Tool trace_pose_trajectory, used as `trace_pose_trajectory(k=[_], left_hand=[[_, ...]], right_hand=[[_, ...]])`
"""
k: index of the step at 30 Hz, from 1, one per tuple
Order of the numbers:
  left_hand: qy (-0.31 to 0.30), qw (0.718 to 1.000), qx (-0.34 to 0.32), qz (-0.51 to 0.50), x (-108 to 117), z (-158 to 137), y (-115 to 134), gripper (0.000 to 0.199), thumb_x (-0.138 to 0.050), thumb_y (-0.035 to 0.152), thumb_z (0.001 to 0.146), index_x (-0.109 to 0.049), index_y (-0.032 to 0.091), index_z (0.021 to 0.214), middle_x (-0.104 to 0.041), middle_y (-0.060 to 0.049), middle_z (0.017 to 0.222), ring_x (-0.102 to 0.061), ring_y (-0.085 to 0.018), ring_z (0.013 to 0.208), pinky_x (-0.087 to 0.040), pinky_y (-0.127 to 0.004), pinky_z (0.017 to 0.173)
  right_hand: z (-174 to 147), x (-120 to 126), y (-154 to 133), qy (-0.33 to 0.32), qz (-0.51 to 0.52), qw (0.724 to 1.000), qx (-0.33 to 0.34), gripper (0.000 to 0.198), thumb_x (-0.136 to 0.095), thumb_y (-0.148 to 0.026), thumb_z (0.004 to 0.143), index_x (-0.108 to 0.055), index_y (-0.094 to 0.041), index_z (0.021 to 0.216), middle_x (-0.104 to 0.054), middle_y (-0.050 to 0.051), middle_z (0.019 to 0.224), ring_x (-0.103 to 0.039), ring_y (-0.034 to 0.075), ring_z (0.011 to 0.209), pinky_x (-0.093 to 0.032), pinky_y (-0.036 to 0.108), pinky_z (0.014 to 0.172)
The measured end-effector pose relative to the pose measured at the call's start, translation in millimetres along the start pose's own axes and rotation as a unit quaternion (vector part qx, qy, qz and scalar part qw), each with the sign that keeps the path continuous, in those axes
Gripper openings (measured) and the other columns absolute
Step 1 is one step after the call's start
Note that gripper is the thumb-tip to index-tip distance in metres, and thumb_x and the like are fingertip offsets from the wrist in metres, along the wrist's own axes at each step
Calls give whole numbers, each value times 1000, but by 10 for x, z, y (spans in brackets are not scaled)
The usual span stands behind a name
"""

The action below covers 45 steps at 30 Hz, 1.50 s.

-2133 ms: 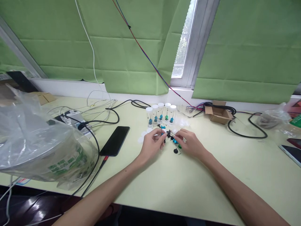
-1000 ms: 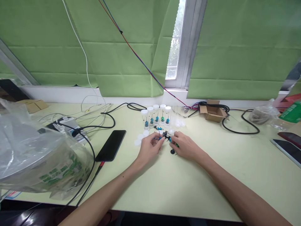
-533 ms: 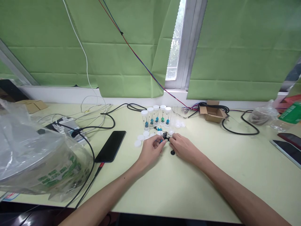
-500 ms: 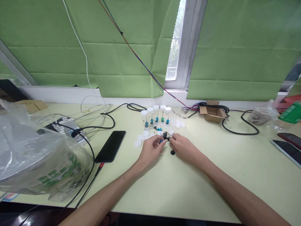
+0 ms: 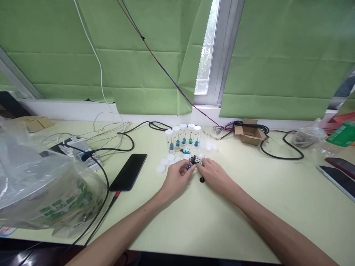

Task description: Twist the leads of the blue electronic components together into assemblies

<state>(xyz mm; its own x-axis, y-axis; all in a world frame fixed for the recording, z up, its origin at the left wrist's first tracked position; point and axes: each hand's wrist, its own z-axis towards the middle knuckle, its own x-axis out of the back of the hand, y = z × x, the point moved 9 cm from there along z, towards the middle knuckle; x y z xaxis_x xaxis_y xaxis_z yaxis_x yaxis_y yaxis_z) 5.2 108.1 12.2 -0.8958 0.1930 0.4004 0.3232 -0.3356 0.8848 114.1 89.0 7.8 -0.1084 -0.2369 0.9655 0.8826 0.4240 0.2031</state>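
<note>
My left hand pinches a small blue part between thumb and fingertips. Close beside it, my right hand has its fingers drawn together at the edge of a pile of small black parts; what they grip, if anything, is hidden. A black disc-like piece lies just under the right fingers. Behind the hands stands a row of clear tubes with white caps, each with a blue or green piece inside. Another blue piece lies in front of the tubes.
Loose white caps lie left of the pile. Further left are a black phone on a cable, tangled cords and a large plastic bag. A small open cardboard box sits at the back right, with phones at the far right.
The right fingertips have shifted slightly closer to the left hand at the black parts. The left hand keeps its pinch on the blue part. The whole view has moved slightly.
</note>
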Motion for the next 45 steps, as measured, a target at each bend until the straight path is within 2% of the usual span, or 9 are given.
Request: trace_pose_trajectory(k=[18, 29, 37, 45], left_hand=[[5, 1000, -11, 4, 3, 5, -17, 26, -59, 44, 86, -63, 18, 86, -58, 1, 61, -49, -12, 51, -38, -24, 50], [3, 1000, -13, -4, -14, -5, 6, 26, -59, 45, 86, -63, 19, 84, -54, 3, 58, -44, -11, 49, -35, -24, 50], [-4, 1000, -19, 6, -24, -11, 19, 25, -56, 44, 88, -63, 19, 84, -56, 2, 63, -44, -11, 51, -34, -24, 50], [-8, 1000, -14, 17, -24, -11, 25, 24, -56, 42, 88, -62, 19, 85, -54, 3, 60, -45, -11, 50, -35, -25, 52]], right_hand=[[19, -5, -11, 2, -6, 1000, -7, 21, -42, -1, 89, -57, -14, 98, -60, 13, 98, -56, 26, 89, -41, 34, 74], [12, -30, 6, -8, 6, 1000, -19, 21, -44, -8, 93, -58, -17, 107, -62, 13, 100, -57, 26, 90, -39, 34, 76], [18, -59, 5, -13, 6, 1000, -19, 22, -44, -9, 95, -57, -17, 110, -63, 13, 101, -57, 26, 92, -39, 33, 76], [25, -57, -17, -24, -2, 1000, -18, 21, -43, -5, 93, -58, -14, 106, -63, 14, 102, -58, 26, 91, -41, 34, 77]])
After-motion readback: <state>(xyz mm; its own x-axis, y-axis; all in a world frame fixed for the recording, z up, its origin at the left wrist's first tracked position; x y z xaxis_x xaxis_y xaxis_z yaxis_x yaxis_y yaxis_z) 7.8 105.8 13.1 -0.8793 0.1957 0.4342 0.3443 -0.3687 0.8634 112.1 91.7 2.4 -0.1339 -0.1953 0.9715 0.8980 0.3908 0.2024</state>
